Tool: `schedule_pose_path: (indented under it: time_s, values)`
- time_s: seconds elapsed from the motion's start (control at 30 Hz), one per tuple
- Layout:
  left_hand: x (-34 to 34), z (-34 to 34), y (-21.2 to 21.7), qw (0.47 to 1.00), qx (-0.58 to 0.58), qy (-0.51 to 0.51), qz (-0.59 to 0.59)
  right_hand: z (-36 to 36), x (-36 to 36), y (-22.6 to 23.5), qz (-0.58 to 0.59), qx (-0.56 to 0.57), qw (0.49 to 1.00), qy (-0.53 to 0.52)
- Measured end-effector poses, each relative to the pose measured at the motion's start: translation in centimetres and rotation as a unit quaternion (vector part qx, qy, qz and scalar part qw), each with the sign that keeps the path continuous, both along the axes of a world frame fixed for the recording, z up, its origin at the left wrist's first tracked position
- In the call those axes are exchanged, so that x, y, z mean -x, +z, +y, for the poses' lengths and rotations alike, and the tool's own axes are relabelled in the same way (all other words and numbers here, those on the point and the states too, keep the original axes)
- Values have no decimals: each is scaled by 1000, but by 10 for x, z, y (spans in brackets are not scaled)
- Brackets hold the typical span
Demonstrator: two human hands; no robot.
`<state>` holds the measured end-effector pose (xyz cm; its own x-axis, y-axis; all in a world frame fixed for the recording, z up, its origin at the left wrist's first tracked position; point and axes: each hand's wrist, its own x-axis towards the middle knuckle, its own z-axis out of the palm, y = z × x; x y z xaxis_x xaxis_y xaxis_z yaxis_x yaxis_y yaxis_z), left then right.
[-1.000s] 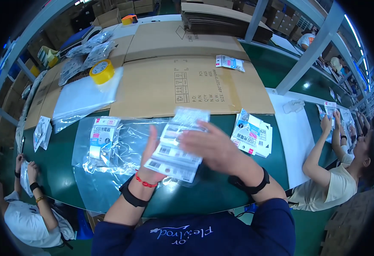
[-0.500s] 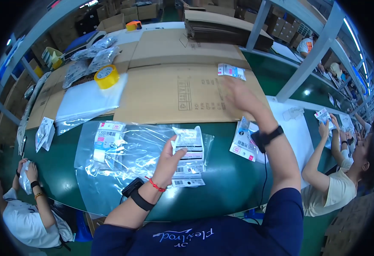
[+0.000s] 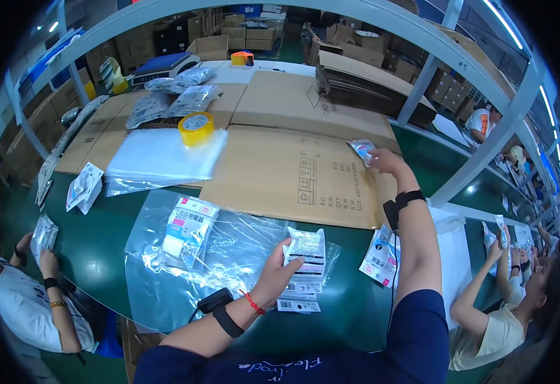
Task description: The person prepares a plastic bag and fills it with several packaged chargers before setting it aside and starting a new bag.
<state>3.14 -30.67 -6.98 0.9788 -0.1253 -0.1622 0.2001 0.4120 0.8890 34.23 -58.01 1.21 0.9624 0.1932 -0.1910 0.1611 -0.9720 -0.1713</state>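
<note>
My left hand (image 3: 278, 272) is closed round a white charger packet (image 3: 307, 246), with the thumb on its printed back. More charger packets (image 3: 299, 305) lie below it, on or beside a clear plastic bag (image 3: 241, 233). My right hand (image 3: 387, 161) reaches far over the cardboard, its fingers closed on the edge of a small charger packet (image 3: 359, 150). Another charger packet (image 3: 190, 224) rests face up on the bag to the left. One more charger packet (image 3: 380, 256) lies beside my right forearm.
Flattened cardboard (image 3: 273, 166) covers the far part of the green table (image 3: 94, 256). Yellow tape (image 3: 197, 130) sits on clear bags (image 3: 158, 160), with filled bags (image 3: 193, 101) behind. A white packet (image 3: 85, 187) lies left. Co-workers handle packets on both sides; a metal post (image 3: 484, 137) stands right.
My right hand has gone from a blurred position over the cardboard to the packet at its far right, and now grips it. The view has shifted; my left hand keeps its packet.
</note>
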Motion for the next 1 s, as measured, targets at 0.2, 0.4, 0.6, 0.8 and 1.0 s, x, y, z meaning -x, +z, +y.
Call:
schedule_pose_path:
  time_s: [0.2, 0.4, 0.6, 0.8, 1.0]
  values:
    - [-4, -5, 3, 1000, 3, -11, 3, -8, -9, -37, -109, 34, 991, 67]
    - [-5, 2, 3, 1000, -13, -12, 2, 29, 11, -20, -163, 81, 983, -25]
    - [-2, 0, 5, 1000, 15, -16, 4, 3, 5, -35, -112, 22, 993, -11]
    - [-4, 1, 4, 999, 40, -14, 1, 8, 45, -29, -57, -59, 995, 64]
    - [-4, 15, 18, 994, 108, 23, 19, 68, 186, 9, -250, -294, 916, 110]
